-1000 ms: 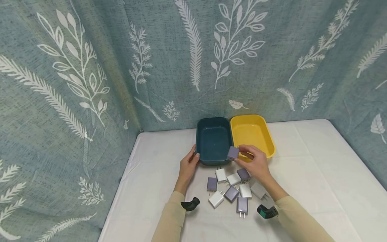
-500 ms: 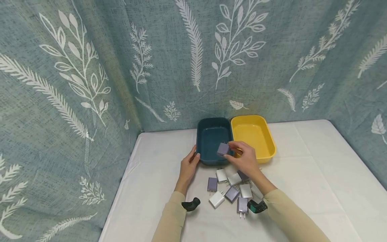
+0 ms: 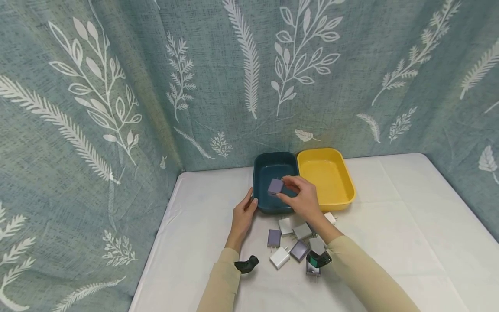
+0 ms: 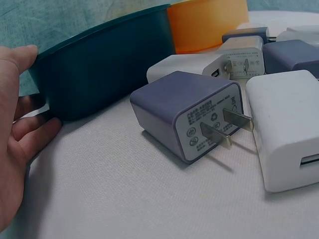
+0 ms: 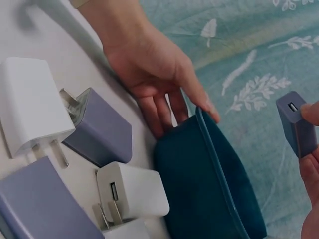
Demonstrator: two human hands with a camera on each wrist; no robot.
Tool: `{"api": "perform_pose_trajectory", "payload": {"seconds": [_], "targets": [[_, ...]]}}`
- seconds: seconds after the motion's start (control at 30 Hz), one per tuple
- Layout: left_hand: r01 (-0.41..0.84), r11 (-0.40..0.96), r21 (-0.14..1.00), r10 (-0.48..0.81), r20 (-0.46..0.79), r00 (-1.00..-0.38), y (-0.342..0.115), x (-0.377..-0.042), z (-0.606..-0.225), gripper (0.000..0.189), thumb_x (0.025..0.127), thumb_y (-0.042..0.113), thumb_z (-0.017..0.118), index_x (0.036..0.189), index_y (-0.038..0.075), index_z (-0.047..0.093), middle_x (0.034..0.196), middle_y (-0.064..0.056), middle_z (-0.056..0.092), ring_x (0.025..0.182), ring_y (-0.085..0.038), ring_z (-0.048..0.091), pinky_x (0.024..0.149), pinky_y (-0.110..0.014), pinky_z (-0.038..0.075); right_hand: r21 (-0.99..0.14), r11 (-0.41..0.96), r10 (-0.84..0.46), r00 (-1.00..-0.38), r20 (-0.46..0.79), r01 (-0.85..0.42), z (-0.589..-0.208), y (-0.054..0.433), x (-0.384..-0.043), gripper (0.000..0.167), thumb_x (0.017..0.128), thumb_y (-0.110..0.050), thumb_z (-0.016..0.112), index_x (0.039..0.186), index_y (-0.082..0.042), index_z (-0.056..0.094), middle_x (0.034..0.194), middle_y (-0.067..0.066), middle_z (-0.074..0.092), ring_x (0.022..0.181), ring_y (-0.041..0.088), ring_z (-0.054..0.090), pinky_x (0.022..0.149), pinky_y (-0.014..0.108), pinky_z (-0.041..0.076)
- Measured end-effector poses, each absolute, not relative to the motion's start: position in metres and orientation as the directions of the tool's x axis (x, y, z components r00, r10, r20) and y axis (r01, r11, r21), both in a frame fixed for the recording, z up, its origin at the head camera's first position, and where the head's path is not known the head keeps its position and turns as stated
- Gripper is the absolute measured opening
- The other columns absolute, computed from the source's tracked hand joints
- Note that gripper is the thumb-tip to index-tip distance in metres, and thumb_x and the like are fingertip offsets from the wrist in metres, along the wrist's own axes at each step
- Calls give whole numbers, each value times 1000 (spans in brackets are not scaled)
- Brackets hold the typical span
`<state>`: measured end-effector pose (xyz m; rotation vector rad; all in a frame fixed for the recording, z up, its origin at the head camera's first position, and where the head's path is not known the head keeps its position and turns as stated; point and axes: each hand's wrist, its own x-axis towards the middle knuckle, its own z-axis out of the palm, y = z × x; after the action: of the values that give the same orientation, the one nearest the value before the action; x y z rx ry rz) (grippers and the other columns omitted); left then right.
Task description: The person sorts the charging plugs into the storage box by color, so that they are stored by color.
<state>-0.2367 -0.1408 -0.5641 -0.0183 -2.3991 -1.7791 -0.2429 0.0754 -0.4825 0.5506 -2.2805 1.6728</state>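
My right hand (image 3: 304, 198) pinches a purple USB wall charger (image 3: 275, 186) between thumb and fingers, over the dark teal bin (image 3: 269, 209). The charger's USB port faces the camera in the right wrist view. My left hand (image 3: 242, 217) grips the teal bin's near left corner. Its thumb lies at the rim and its other fingers touch the outer wall, as the left wrist view shows. On the table close by lie another purple charger (image 4: 174, 112), prongs out, and a white charger (image 4: 286, 129).
A yellow bin (image 3: 327, 177) stands right against the teal one. Several more white and purple chargers, such as a white one (image 3: 280, 258) and a purple one (image 3: 299, 250), lie in front of the bins on the white tablecloth (image 3: 195, 216). A patterned curtain (image 3: 218, 86) hangs behind.
My right hand has carried the purple charger leftward, from the edge between the two bins to over the teal bin. A white charger near the yellow bin has come into view. The left hand stays put.
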Motion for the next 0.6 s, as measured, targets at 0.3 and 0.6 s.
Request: {"api": "perform_pose_trajectory", "payload": {"seconds": [0.3, 0.6], "targets": [[122, 279, 952, -64, 145, -987, -139, -235, -565, 52, 100, 36, 54, 148, 23, 42, 153, 0, 42, 138, -22, 46, 112, -38, 41, -870, 228, -124, -899, 419, -437, -485, 82, -243, 43, 79, -8, 80, 119, -2, 65, 115, 15, 67, 108, 34, 66, 94, 32, 55], [114, 295, 949, -84, 144, -986, -139, -236, -565, 51, 99, 40, 54, 147, 27, 43, 153, 4, 42, 140, -19, 44, 116, -38, 37, -882, 261, -94, -919, 382, -393, -489, 110, -239, 43, 79, -5, 79, 118, 5, 64, 113, 18, 68, 106, 32, 66, 92, 36, 55]]}}
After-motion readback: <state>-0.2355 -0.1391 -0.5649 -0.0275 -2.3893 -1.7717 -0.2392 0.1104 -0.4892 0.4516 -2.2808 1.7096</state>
